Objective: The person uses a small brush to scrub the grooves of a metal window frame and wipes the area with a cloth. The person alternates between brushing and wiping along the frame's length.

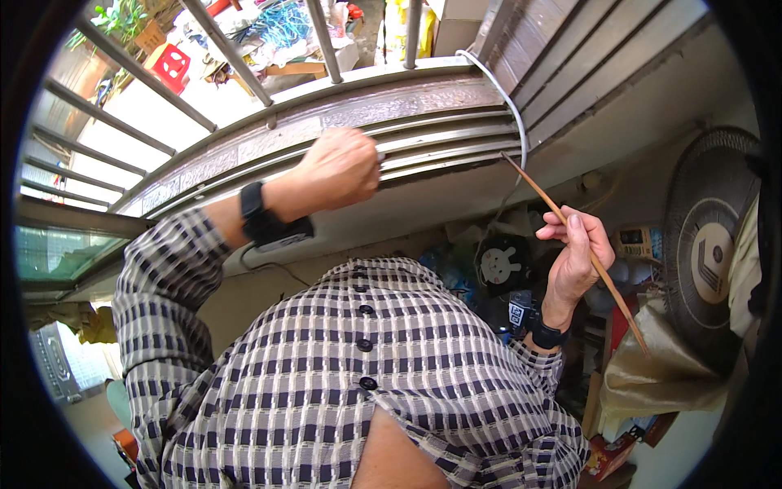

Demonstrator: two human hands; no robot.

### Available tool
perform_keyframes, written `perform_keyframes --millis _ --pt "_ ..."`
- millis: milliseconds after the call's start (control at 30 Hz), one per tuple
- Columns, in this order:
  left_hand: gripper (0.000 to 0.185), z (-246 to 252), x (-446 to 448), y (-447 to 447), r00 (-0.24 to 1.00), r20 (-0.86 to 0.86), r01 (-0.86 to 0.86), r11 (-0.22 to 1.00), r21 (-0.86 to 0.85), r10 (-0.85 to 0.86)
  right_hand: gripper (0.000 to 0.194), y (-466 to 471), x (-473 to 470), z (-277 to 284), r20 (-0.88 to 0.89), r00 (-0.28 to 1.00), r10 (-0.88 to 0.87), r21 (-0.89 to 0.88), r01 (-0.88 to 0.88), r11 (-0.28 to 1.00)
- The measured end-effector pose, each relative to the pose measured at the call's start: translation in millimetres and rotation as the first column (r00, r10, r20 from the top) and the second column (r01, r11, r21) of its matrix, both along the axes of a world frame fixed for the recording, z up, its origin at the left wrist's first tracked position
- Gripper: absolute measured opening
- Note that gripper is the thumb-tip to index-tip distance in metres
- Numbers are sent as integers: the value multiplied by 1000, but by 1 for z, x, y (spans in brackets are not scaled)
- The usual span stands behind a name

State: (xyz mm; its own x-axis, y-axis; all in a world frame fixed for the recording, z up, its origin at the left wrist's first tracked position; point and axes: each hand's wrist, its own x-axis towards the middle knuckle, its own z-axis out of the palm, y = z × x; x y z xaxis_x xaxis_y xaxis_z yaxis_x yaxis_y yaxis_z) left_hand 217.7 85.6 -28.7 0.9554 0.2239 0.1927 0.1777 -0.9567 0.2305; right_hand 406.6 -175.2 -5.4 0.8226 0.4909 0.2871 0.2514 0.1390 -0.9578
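My right hand (577,250) grips a slim wooden stick (602,272), like a chopstick, between thumb and fingers. Its dark upper tip reaches the right end of the metal window track (452,153), close to a white cable (513,110). Over the middle of that track is my left hand (342,168), back side up and fingers curled. A small dark bit shows beside its knuckles; whether the fingers hold something is hidden.
Metal bars (317,43) rise beyond the sill. Outside stands a red plastic stool (167,67). At right is an electric fan (712,257), with a glossy tan cloth (660,367) below it. A black item with a rabbit face (500,266) lies among clutter under the sill.
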Motion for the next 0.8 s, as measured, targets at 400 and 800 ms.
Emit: perform_keyframes --millis 400,800 --pt "22 7 139 -3 989 93 135 970 -202 -118 20 -29 -61 -5 119 974 -195 13 195 981" --pt "25 5 53 39 956 -97 282 958 51 -277 17 -17 -54 -35 48 991 -125 97 120 988"
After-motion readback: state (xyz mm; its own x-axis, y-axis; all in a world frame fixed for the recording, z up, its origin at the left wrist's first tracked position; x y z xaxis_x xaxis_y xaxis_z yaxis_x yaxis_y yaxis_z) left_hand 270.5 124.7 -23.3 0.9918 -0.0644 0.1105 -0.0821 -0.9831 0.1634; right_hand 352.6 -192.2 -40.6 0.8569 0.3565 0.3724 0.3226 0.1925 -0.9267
